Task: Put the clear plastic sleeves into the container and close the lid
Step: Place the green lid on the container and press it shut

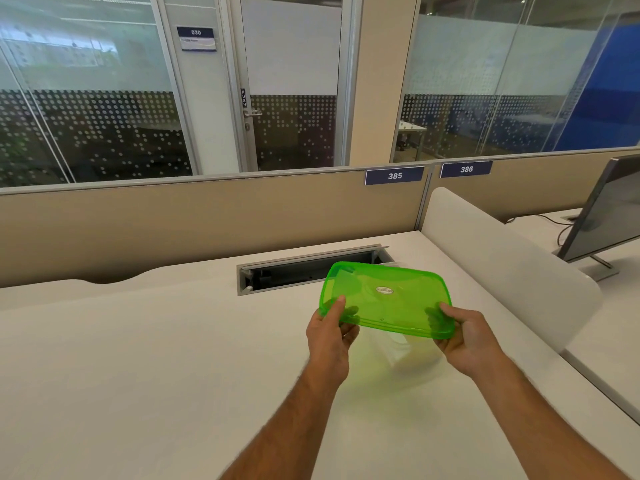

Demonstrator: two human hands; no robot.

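I hold a translucent green lid with both hands, tilted with its near edge low, above a clear plastic container on the white desk. My left hand grips the lid's near left corner, thumb on top. My right hand grips the near right corner the same way. The lid hides most of the container; only its pale near wall shows below the lid. Whether clear sleeves lie inside, I cannot tell.
An open cable tray slot runs in the white desk just behind the lid. A beige partition stands at the back, a white rounded divider to the right, and a monitor beyond it.
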